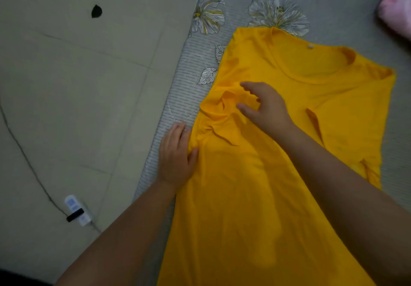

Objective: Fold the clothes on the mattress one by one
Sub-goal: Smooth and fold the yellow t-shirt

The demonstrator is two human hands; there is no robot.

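Observation:
A yellow T-shirt [255, 185] lies spread on the grey mattress [333, 1], neckline toward the far side. Its left sleeve is bunched and creased near the mattress edge. My left hand [175, 156] lies at the shirt's left edge by the armpit, thumb on the cloth and fingers tucked under the edge, pinching it. My right hand [264, 105] hovers over the crumpled left sleeve with fingers spread and slightly bent, touching the fabric. The right sleeve lies folded inward on the right.
The mattress edge [169, 107] runs diagonally with tiled floor [77, 85] to its left. A white power strip with a black plug [76, 211] and cable lies on the floor. A pink cloth [398, 10] sits at the mattress's far right corner.

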